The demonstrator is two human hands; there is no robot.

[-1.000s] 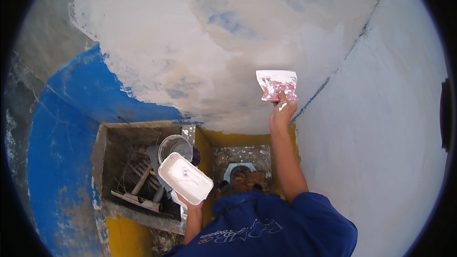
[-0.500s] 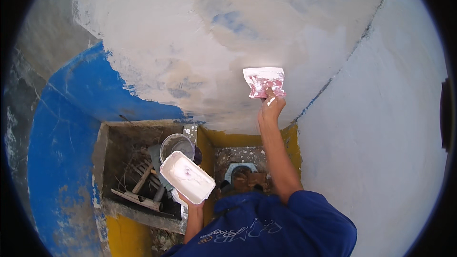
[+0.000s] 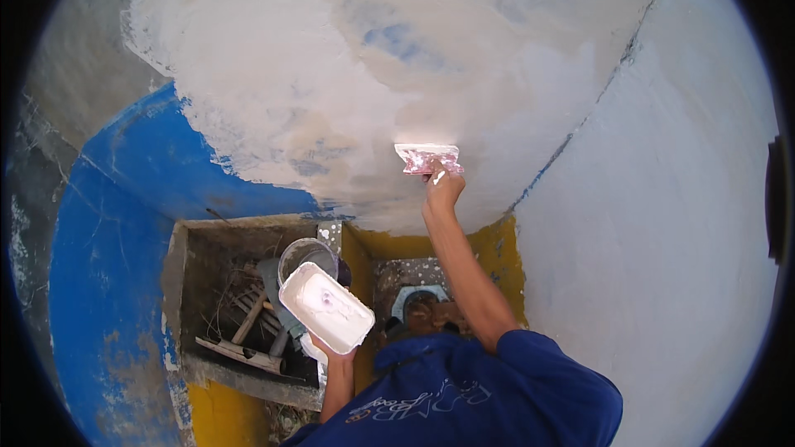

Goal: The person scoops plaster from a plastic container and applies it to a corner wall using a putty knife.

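My right hand (image 3: 445,189) grips a wide, reddish putty spreader (image 3: 429,161) smeared with white paste. Its far edge is against the wall (image 3: 497,91), which is patchy with white and grey filler. Low and to the left, my left hand (image 3: 333,351) holds up a white rectangular tub (image 3: 354,328) from beneath, its fingers mostly hidden. White paste (image 3: 325,298) coats the inside of the tub.
Behind the tub stands a grey bucket (image 3: 306,250) at a concrete basin (image 3: 172,273) holding sticks and a hammer (image 3: 248,323). Blue paint (image 3: 108,232) covers the left wall. A crack (image 3: 556,156) marks the corner with the pale right wall (image 3: 646,265).
My right hand has brought the spreader down and left along the wall, and the spreader looks more tilted. The left hand and tub have stayed nearly still.
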